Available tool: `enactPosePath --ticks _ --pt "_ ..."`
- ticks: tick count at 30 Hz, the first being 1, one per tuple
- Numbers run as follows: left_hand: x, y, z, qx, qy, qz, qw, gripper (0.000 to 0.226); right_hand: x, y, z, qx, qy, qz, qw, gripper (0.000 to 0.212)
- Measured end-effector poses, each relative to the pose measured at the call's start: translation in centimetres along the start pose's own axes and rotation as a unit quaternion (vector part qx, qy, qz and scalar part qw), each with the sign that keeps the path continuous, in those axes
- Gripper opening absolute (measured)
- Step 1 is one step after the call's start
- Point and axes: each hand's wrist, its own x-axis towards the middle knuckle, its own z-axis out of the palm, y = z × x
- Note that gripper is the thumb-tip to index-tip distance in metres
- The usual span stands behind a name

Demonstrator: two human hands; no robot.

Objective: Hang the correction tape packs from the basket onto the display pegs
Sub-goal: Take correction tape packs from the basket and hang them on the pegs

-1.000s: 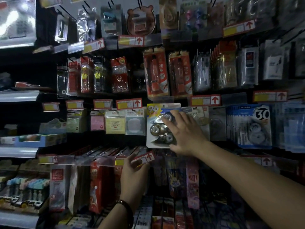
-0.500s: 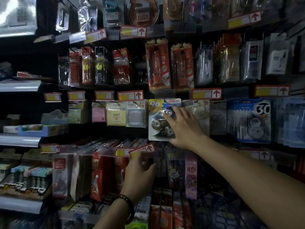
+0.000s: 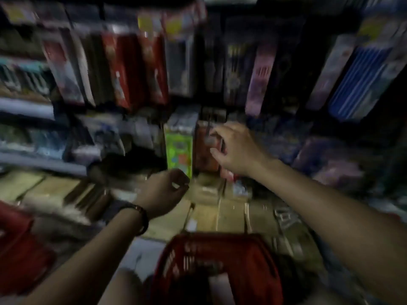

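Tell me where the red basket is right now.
In the head view, the red basket is at the bottom centre, nearest the camera, below and slightly right of the left hand and below the right hand.

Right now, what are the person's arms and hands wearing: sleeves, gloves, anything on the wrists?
No gloves on the left hand or the right hand, and both forearms are bare with no sleeve in view. One dark band, a bracelet or watch strap, circles the left wrist; motion blur hides its detail. The right wrist carries nothing.
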Motion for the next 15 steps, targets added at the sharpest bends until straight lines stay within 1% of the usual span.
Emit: enactPosePath --ticks 3,6,8,11,12,14,15 --pt "-3.5 -4.2 5.8 0.002 -0.071 -0.044 0.996 0.018 -6.7 0.7 8.2 0.061 -0.099 0.048 0.992 0.033" --pt "-6.2 -7.7 10.8 0.004 -0.129 -0.087 0.988 0.015 -13.5 1.3 16.0 0.111 -0.186 0.121 0.969 0.028" --pt "-7.3 -9.7 13.8 0.015 -0.175 -0.123 0.977 0.017 -17.5 1.6 20.6 0.147 -0.249 0.189 0.939 0.023" --pt "-7.8 -11.8 17.5 0.043 -0.237 -0.155 0.958 0.04 -22.9 2.2 26.9 0.192 -0.299 0.29 0.889 0.018" --pt "-7.7 -12.1 18.4 0.04 -0.255 -0.167 0.952 0.042 -24.2 2.3 28.4 0.196 -0.315 0.31 0.876 0.017" --pt "-7.2 -12.9 20.2 0.033 -0.282 -0.179 0.942 0.032 -26.6 2.2 31.4 0.209 -0.374 0.331 0.841 0.015" --pt "-6.9 -13.5 21.1 0.03 -0.295 -0.184 0.937 0.028 -27.7 2.3 33.2 0.226 -0.394 0.338 0.824 0.009"
